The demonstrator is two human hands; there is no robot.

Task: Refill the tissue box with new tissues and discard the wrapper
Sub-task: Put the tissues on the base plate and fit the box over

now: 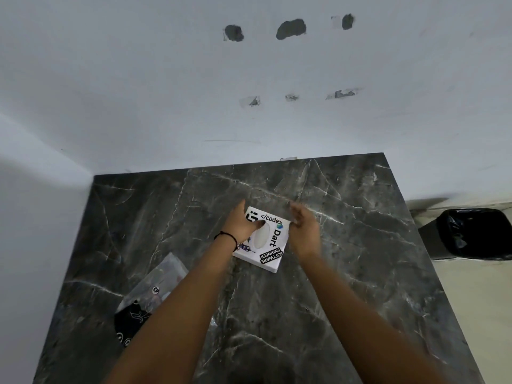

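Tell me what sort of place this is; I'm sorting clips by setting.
Probably a plain indoor room, a home or office corner. A dark grey marble-patterned tabletop stands against a bare white wall with patched holes, and a black bin lined with a black bag sits on the pale floor beside it.

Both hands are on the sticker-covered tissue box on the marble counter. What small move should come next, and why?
Probably lift the lid off the tissue box. The left hand grips its left edge, thumb at the oval slot, and the right hand is at its right edge. No tissue sticks out of the slot, and the plastic pack lies on the counter to the left.
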